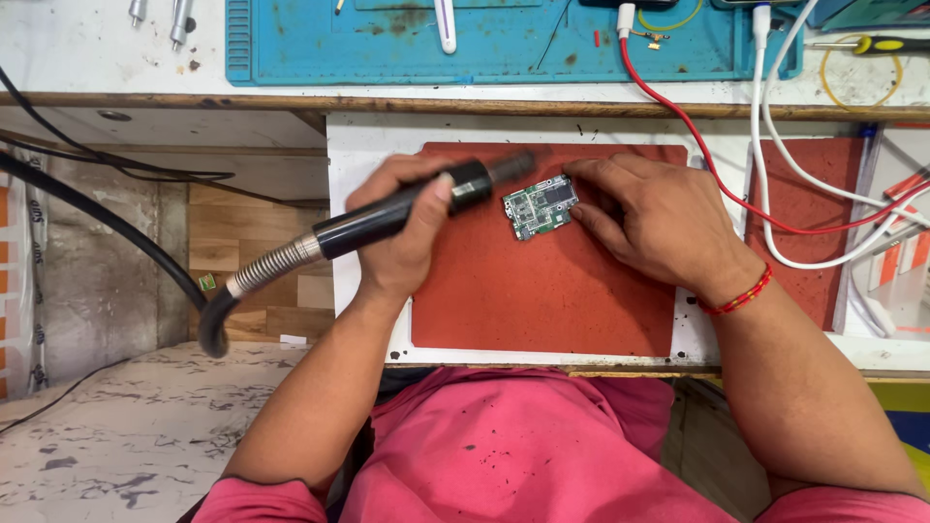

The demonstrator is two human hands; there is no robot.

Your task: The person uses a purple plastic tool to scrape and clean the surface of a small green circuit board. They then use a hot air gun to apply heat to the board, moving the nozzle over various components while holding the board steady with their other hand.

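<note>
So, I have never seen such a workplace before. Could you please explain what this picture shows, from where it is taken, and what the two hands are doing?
The one picture comes from a camera worn on the person's head, looking down at their own hands.

The left hand grips a black, tube-shaped tool handle with a metal spring hose at its back; its nozzle points at a small green circuit board. The right hand, with a red thread bracelet on its wrist, steadies that board with its fingertips.

The board lies on a flat red-brown mat on a white table. Behind it are a blue work mat and red and white cables.
</note>
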